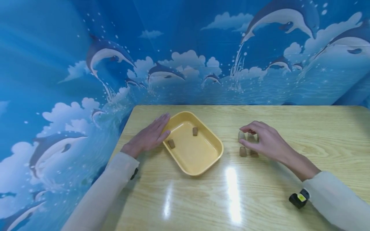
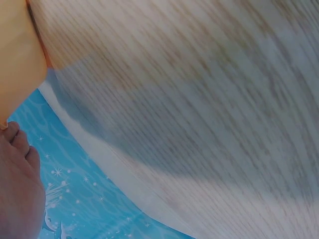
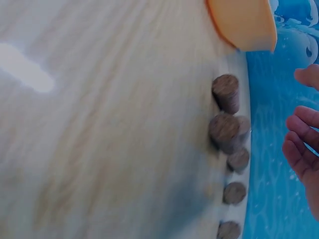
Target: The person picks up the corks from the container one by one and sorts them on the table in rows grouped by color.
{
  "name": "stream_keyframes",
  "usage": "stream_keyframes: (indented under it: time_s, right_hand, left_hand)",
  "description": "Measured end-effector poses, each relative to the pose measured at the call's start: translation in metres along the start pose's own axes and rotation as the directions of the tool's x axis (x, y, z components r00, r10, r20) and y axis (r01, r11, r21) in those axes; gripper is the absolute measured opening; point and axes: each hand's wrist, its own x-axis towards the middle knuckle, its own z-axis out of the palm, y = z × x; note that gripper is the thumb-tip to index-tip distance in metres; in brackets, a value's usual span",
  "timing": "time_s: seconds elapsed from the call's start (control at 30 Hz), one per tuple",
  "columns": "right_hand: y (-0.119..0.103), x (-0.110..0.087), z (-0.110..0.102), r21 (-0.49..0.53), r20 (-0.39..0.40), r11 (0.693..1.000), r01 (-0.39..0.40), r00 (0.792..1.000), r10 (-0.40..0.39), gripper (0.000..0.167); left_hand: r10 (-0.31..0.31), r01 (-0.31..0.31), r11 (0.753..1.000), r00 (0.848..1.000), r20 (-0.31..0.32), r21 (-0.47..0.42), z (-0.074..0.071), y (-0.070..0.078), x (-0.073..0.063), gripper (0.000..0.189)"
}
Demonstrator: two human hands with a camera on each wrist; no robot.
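Observation:
A yellow rectangular tray stands on the table with two brown cork stoppers inside, one cork towards the back and another cork by the left wall. My left hand rests against the tray's left rim, fingers straight. On the right, my right hand hovers over a group of corks, thumb and fingertips apart; a front cork shows below the thumb. The right wrist view shows several tapered corks standing near one another, with nothing between the right fingers.
The light wood-grain table carries bright reflections at its front. Behind it and along the left side hangs a blue curtain printed with dolphins. A black wrist camera sits at the right cuff.

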Motion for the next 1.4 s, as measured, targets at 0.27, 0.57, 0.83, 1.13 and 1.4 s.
stream_keyframes:
  time_s: [0.27, 0.57, 0.83, 1.13, 1.4]
  right_hand:
    - [-0.019, 0.023, 0.003, 0.021, 0.017, 0.999, 0.033, 0.999, -0.033, 0.038]
    - [-0.037, 0.050, 0.014, 0.056, 0.046, 0.997, 0.057, 0.997, -0.060, 0.042]
    - [-0.051, 0.067, 0.024, 0.070, 0.086, 0.995, 0.077, 0.993, -0.082, 0.047]
    - [-0.063, 0.080, 0.037, 0.082, 0.116, 0.991, 0.104, 0.987, -0.113, 0.053]
    - [-0.073, 0.092, 0.049, 0.084, 0.133, 0.984, 0.155, 0.977, -0.166, 0.052]
  left_hand:
    - [0.002, -0.002, 1.000, 1.000, -0.009, 0.005, 0.001, -0.002, 0.000, 0.076]
    - [0.018, -0.018, 1.000, 1.000, -0.011, 0.003, 0.000, -0.002, -0.001, 0.077]
    - [0.036, -0.036, 0.999, 0.999, -0.021, 0.007, 0.000, -0.002, 0.000, 0.076]
    - [0.041, -0.040, 0.999, 0.999, -0.020, 0.006, 0.001, -0.003, 0.001, 0.075]
    - [0.056, -0.056, 0.998, 0.998, -0.022, 0.005, 0.000, -0.003, 0.000, 0.074]
